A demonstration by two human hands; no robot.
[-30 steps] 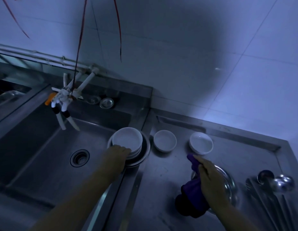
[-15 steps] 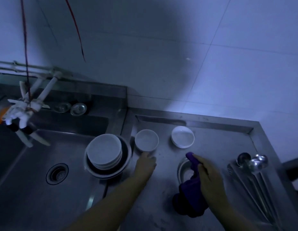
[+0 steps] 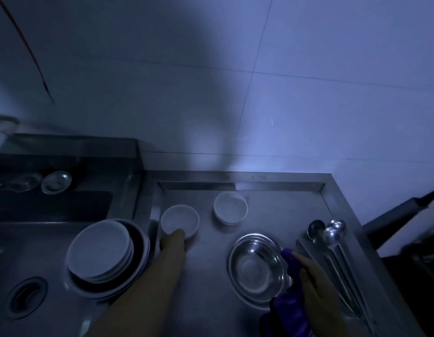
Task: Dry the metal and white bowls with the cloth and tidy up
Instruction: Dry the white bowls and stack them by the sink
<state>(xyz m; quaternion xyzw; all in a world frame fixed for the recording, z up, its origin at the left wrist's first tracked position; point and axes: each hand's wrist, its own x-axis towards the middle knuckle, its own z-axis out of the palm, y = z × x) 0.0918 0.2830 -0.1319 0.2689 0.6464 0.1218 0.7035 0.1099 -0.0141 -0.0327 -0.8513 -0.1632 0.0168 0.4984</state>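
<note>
While the right hand (image 3: pixel 315 283) grips the purple cloth (image 3: pixel 290 310), the left hand (image 3: pixel 173 242), grip unclear, touches the small round white bowl (image 3: pixel 180 221) at its twelve o'clock.

A stack of round white plates (image 3: pixel 100 249) sits in the steel sink (image 3: pixel 21 242) at lower left. Right of it, on the steel counter (image 3: pixel 206 276), stand two small white bowls (image 3: pixel 180 221) (image 3: pixel 230 208) (one further back), the round metal bowl (image 3: pixel 257 265) before them, long metal ladles (image 3: pixel 332 242) at right.

metal bowl (image 3: pixel 256 266) glossy – counter (image 3: pixel 271 200) brushed steel, white bowl (image 3: pixel 180 221) matt – cloth (image 3: pixel 290 310) soft purple fabric
</note>
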